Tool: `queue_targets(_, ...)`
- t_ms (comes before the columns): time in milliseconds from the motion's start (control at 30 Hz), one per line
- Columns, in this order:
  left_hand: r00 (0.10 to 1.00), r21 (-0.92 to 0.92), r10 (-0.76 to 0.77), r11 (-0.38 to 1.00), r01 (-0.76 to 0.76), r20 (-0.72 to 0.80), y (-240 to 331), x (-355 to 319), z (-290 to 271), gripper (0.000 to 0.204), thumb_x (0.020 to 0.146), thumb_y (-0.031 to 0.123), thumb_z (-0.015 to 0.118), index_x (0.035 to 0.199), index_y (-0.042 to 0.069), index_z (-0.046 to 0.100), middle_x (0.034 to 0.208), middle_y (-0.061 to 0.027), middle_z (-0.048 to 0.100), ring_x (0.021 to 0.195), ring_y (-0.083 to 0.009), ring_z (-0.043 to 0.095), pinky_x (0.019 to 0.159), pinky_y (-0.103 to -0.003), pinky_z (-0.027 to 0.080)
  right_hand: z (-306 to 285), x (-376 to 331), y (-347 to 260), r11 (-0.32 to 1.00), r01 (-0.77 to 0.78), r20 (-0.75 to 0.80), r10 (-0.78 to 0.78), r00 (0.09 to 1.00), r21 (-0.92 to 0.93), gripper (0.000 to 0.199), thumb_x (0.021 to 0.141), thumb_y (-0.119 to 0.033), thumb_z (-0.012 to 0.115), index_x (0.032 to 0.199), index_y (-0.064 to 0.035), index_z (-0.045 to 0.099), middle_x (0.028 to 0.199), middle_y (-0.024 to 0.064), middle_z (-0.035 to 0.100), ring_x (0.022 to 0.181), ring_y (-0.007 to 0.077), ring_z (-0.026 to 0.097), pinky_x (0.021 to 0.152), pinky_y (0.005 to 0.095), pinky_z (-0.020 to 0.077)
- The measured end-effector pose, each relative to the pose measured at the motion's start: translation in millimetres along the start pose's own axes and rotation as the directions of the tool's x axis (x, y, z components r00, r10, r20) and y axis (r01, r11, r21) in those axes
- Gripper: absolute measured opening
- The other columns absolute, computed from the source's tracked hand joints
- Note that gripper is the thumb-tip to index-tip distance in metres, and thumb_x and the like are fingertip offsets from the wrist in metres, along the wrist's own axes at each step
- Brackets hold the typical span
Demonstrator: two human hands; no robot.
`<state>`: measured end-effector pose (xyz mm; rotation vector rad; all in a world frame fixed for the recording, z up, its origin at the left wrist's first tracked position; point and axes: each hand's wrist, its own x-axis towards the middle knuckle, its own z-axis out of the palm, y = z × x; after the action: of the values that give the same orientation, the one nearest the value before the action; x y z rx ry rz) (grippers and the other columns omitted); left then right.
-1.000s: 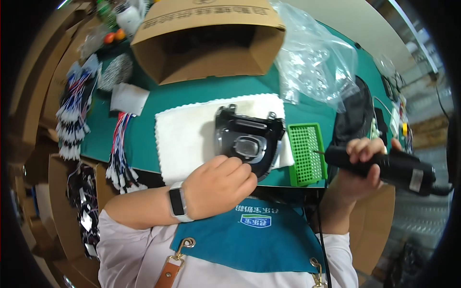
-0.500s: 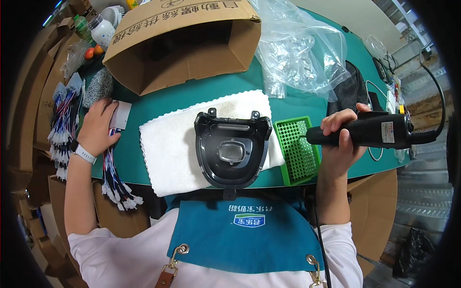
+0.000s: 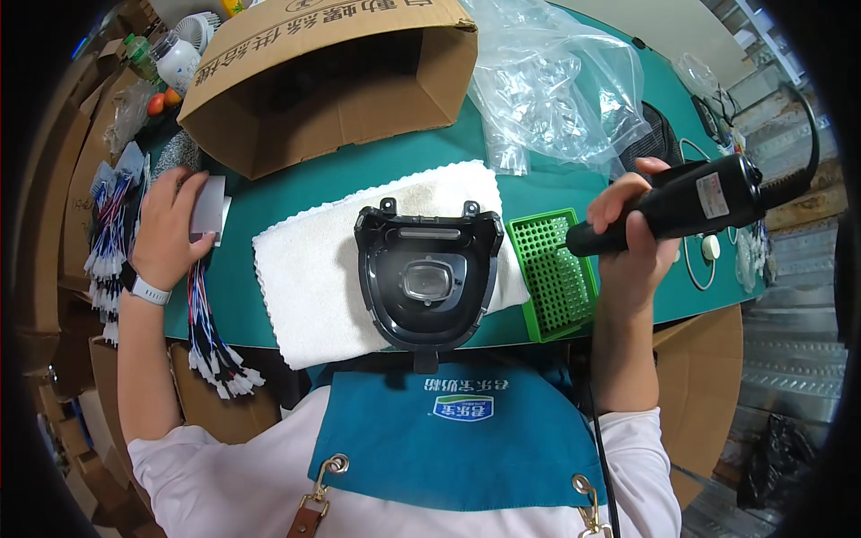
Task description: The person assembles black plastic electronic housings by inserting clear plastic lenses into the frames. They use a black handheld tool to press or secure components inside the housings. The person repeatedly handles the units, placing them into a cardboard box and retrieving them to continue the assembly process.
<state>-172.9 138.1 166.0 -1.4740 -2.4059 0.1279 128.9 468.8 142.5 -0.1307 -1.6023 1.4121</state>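
Note:
My left hand [image 3: 168, 224] is at the left of the table, thumb and fingers closed on the edge of a thin grey-white flat piece [image 3: 208, 208]. A bundle of coloured wires with white connectors [image 3: 215, 336] hangs over the table edge below it. My right hand [image 3: 632, 238] grips a black electric screwdriver [image 3: 689, 202], its nose pointing left over a green perforated screw tray [image 3: 535, 316]. The screwdriver's tip is hard to make out. Between my hands, a black U-shaped plastic housing [image 3: 429, 330] with a clear oval window lies on a folded white cloth [image 3: 300, 287].
An open cardboard box [image 3: 332, 134] stands at the back, beside clear plastic bags [image 3: 556, 99]. More wire bundles [image 3: 108, 233] hang at the far left, near bottles [image 3: 175, 63] and red fruit [image 3: 161, 100]. A cord [image 3: 807, 134] runs from the screwdriver at right.
My left hand has drawn its fingers in on the flat piece, which now shows more of its face. My right hand has tilted the screwdriver, its cord end higher. The view has shifted slightly.

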Motion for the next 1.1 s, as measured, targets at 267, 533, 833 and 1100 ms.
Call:
queue_targets(267,0.796,-0.087,-0.032,0.996,-0.026,-0.605,7.6,-8.3,-47.7,0.072,0.061,0.024,0.071,0.124,0.002,0.044,0.121,-0.0151,0.047,0.109,-0.0297,0.047,0.092,-0.037,0.036,8.7,-7.3,-8.4,0.997,0.060,-0.100,-0.066,0.993,-0.057,0.064,0.078,-0.025,0.065,0.119,0.0080,0.029,0.070,0.0061,0.051,0.060,0.0128,0.050,0.060,0.0245,0.0415)
queue_targets(533,0.952,-0.620,-0.043,0.768,-0.162,-0.302,132.9,1.6,-76.9,0.074,0.050,0.029,0.076,0.115,0.003,0.051,0.110,-0.0127,0.051,0.100,-0.0272,0.051,0.086,-0.036,0.038,29.0,-11.3,-62.1,0.951,0.202,-0.184,-0.161,0.970,0.235,0.068,0.079,-0.039,0.061,0.129,-0.0086,0.027,0.070,0.0040,0.041,0.055,0.0141,0.044,0.058,0.0287,0.0400)
queue_targets(833,0.979,-0.597,0.140,0.776,-0.202,-0.149,194.9,31.5,-22.7,0.061,0.055,0.026,0.075,0.106,0.000,0.053,0.103,-0.0110,0.052,0.098,-0.0262,0.049,0.085,-0.036,0.036,76.4,-21.5,-65.0,0.953,0.095,0.068,-0.120,0.990,0.288,0.076,0.075,-0.044,0.067,0.127,-0.0105,0.022,0.070,0.0051,0.047,0.055,0.0160,0.049,0.056,0.0306,0.0448)
queue_targets(1100,0.976,-0.630,0.151,0.745,-0.218,-0.159,193.8,30.1,-18.7,0.060,0.057,0.026,0.075,0.106,0.000,0.053,0.104,-0.0112,0.052,0.099,-0.0259,0.048,0.087,-0.037,0.034,82.1,-25.0,-50.8,0.963,-0.019,0.170,-0.029,0.985,0.269,0.071,0.077,-0.033,0.069,0.126,-0.0079,0.025,0.074,0.0063,0.052,0.061,0.0160,0.054,0.061,0.0323,0.0487)
